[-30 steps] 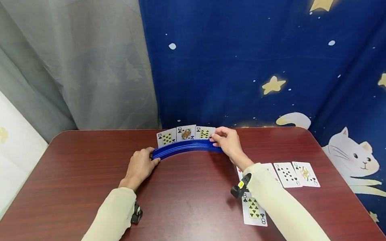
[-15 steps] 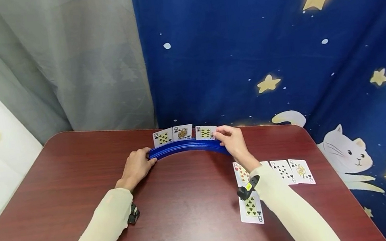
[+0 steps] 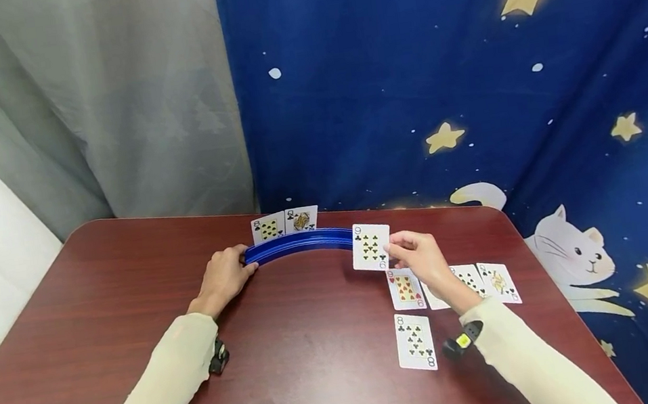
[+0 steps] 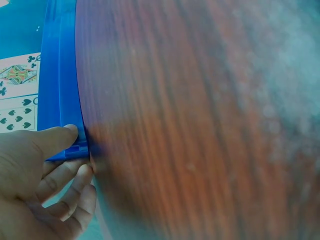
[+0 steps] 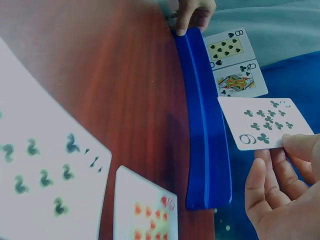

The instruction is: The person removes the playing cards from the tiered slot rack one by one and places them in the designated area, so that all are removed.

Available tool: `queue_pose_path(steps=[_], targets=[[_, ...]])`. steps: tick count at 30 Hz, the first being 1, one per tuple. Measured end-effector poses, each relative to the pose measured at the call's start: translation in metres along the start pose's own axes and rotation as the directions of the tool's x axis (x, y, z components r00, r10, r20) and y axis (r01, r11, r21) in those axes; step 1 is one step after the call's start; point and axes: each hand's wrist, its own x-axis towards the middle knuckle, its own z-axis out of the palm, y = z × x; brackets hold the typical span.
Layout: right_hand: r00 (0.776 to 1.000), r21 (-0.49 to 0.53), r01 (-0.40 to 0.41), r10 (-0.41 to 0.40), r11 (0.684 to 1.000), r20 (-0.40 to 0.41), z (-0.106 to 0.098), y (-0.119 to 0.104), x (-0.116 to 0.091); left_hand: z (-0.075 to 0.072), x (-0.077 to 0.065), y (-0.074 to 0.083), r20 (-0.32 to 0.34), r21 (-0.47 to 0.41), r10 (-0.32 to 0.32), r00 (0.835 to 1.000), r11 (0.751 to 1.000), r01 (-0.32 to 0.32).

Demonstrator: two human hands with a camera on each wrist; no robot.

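My left hand (image 3: 222, 275) grips the left end of a curved blue card holder (image 3: 298, 242), its thumb on top in the left wrist view. An eight of spades (image 5: 226, 49) and a queen of clubs (image 5: 240, 81) stand side by side in the holder's left half. Between thumb and fingers my right hand (image 3: 424, 258) pinches a nine of clubs (image 3: 371, 247) by its right edge. In the head view that card overlaps the holder's right end. The right wrist view shows it face up, beside the holder.
Right of the holder lie a nine of hearts (image 3: 404, 289), a card partly hidden under my right hand, another black-suited card (image 3: 468, 276) and a queen (image 3: 499, 282). Nearer me lies an eight of clubs (image 3: 415, 342). Curtains hang behind the table's far edge (image 3: 197, 216).
My right hand has lifted the nine of clubs out of the holder and brought it right and toward me. The left hand keeps its grip on the holder.
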Motion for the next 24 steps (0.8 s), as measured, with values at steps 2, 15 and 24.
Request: queue_pose_path(steps=[2, 15, 24], targets=[[1.0, -0.013, -0.009, 0.009, 1.0, 0.009, -0.009, 0.008, -0.005, 0.0, 0.0, 0.0, -0.001, 0.001, 0.0, 1.0, 1.0, 0.0], [0.984, -0.065, -0.171, 0.174, 0.983, 0.031, -0.05, 0.043, -0.052, 0.0, 0.002, -0.001, 0.005, -0.001, 0.013, 1.0, 1.0, -0.013], [0.972, -0.124, -0.224, 0.232, 0.967, 0.047, -0.07, 0.06, -0.083, 0.001, 0.001, -0.001, 0.007, -0.003, 0.006, 1.0, 1.0, -0.006]])
